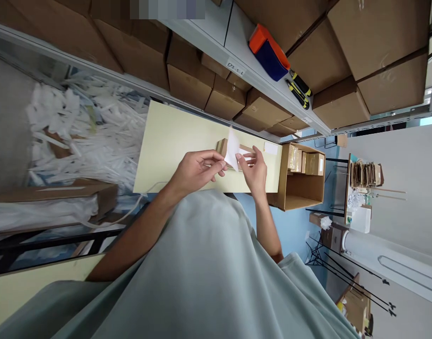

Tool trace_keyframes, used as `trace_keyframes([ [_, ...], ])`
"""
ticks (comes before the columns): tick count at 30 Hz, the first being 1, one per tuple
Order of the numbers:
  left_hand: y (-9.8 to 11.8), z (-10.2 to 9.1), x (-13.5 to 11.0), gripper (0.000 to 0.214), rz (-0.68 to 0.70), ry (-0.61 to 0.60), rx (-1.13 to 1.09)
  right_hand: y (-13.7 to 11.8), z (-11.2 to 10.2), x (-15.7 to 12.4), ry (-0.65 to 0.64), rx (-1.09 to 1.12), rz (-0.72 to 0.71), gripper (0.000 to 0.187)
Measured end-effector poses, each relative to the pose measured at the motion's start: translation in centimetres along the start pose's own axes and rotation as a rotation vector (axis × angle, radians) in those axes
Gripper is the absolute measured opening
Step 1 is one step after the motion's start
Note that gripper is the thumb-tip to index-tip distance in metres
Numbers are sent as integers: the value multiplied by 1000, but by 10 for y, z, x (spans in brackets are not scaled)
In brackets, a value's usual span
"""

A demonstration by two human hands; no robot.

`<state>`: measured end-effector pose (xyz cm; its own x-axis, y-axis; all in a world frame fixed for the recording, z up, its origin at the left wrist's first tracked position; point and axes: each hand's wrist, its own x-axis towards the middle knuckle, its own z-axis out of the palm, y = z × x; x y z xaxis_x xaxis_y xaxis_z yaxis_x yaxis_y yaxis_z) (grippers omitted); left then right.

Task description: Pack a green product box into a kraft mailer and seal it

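Observation:
My left hand (198, 169) and my right hand (254, 170) meet over a pale yellow table (173, 141). Both pinch a small white sheet (232, 148), which stands up between the fingertips. My left thumb and forefinger grip its lower left edge, and my right fingers hold its right side. Just behind the sheet a small brown cardboard box (223, 147) with a white label lies on the table, partly hidden by the sheet and my right hand.
An open carton (300, 188) holding wrapped packets stands at the table's right end. A heap of white paper strips (85, 132) fills the left. A shelf above carries cardboard boxes (188, 80), an orange-and-blue pouch (268, 52) and yellow-black hand tools (300, 88).

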<state>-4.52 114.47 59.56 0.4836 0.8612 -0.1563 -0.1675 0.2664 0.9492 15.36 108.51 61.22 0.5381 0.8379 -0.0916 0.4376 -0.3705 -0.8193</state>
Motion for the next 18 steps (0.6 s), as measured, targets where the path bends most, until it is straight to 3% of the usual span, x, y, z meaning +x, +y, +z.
trace_keyframes([
  [2, -3, -4, 0, 30, -2, 24, 37, -5, 2, -7, 2, -60, -139, 51],
  [4, -6, -9, 0, 29, 18, 25, 83, -11, 4, -14, -129, -34, -232, 43],
  [7, -9, -17, -1, 29, 77, 0, 155, -19, 10, -21, -267, 20, -246, 42],
  [13, -21, -27, 1, 26, 164, 1, 353, -17, 27, -12, -245, 33, -187, 29],
  [16, -43, -45, 14, 18, 103, 124, 497, -12, 30, -8, -162, 43, -96, 29],
  [18, -59, -70, 29, 12, -37, 259, 592, -9, 27, -7, -92, 79, -23, 32],
])
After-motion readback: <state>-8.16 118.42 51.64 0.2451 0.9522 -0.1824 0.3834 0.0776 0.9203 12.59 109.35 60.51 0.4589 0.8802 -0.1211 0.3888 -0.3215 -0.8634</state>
